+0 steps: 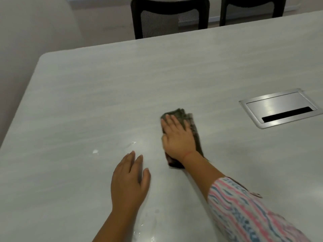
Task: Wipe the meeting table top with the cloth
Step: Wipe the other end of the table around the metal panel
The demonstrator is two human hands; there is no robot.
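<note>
**Dark cloth pressed flat, mid-wipe**

Dark folded cloth (183, 135) lies on the bench (104, 95), left of the steel cable hatch (279, 108) and well apart from it. The right hand (177, 137) lies on top with fingers straight and close together, palm down; it clamps nothing, only presses. That flat hold likely spreads the push over the whole pad, so more of it rubs the top at each pass. The striped sleeve (244, 212) ends short of the wrist, clear of the damp.

The left hand (130, 180) rests palm down on the bare top, nearer than the hatch and further left than the cloth, fingers loosely together and empty. It looks placed as a prop for the body's lean across the bench, just beside the wiping hand yet not touching the cloth.

Small wet spots (95, 151) glint beyond the left hand's fingertips, and more shine near the forearm at the near edge. My guess is that these patches are the next ground for the cloth.

The top is pale grey with a faint streaked grain and a rounded far-left corner. Past the far edge from the hatch stand two black mesh-backed chairs (169, 16), with a plain wall and floor behind.
</note>
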